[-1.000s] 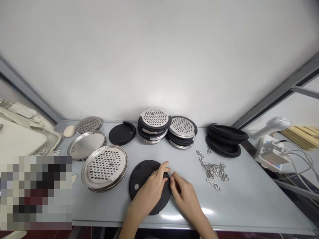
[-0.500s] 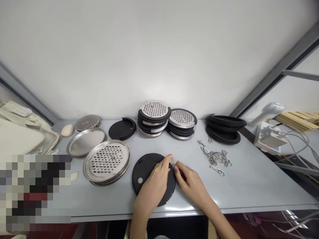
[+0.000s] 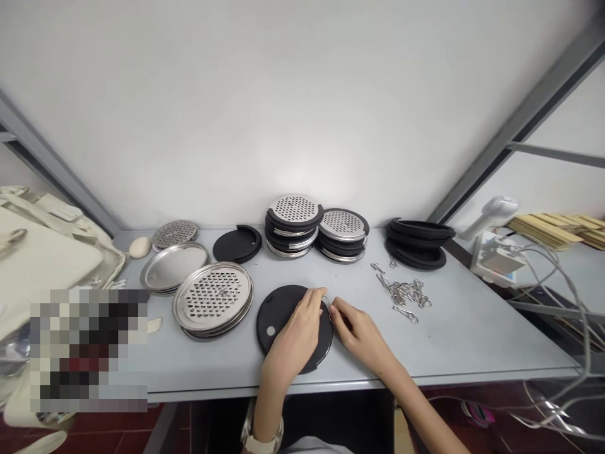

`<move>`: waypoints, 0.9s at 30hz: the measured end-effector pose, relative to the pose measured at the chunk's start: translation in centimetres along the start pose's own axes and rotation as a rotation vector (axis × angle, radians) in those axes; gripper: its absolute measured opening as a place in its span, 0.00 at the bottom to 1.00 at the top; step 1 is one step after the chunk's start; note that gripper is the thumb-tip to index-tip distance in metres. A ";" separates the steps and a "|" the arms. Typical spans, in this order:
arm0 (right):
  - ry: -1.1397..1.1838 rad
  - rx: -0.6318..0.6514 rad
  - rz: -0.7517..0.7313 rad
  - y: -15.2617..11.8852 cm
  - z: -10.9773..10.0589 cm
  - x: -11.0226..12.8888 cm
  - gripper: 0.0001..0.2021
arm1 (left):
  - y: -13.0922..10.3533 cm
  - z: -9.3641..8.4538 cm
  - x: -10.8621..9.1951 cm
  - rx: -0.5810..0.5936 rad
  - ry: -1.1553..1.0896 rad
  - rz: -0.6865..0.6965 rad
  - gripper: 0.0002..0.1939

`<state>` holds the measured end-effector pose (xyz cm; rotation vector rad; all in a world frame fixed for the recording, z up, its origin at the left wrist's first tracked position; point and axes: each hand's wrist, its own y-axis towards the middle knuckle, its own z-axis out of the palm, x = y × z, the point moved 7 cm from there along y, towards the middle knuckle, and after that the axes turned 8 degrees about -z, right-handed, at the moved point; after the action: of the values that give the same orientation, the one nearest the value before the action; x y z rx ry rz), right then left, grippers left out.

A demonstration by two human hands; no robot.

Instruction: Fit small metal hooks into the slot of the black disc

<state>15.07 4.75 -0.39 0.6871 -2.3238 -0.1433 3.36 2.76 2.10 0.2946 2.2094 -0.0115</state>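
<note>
So the black disc [image 3: 278, 307] sat near the table's [image 3: 454, 340] front edge, with the left hand [image 3: 299, 331] lying over it, fingers fairly straight and a bit spread. The right hand [image 3: 352, 321] was curled, thumb and fingertips pinching a small metal clip [image 3: 327, 304] at the disc's right rim. Grater plates [image 3: 215, 299] crowded the left, stacks [image 3: 293, 227] lined the back, and loose clips [image 3: 406, 292] lay to the right, with bare tabletop in front of them.
</note>
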 end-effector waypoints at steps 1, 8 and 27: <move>-0.006 0.002 -0.005 0.0 0.1 0.0 0.13 | 0.0 -0.1 0.0 -0.018 0.010 0.012 0.18; -0.043 0.008 -0.032 0.1 0.2 -0.1 0.13 | 0.2 -0.1 -0.1 -0.036 0.041 0.086 0.19; -0.052 0.011 -0.105 0.2 0.3 0.3 0.14 | -0.5 -0.2 -0.1 -0.033 0.095 0.096 0.21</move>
<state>14.62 4.74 -0.34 0.8197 -2.3400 -0.1981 3.15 2.28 2.21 0.3896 2.2845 0.0930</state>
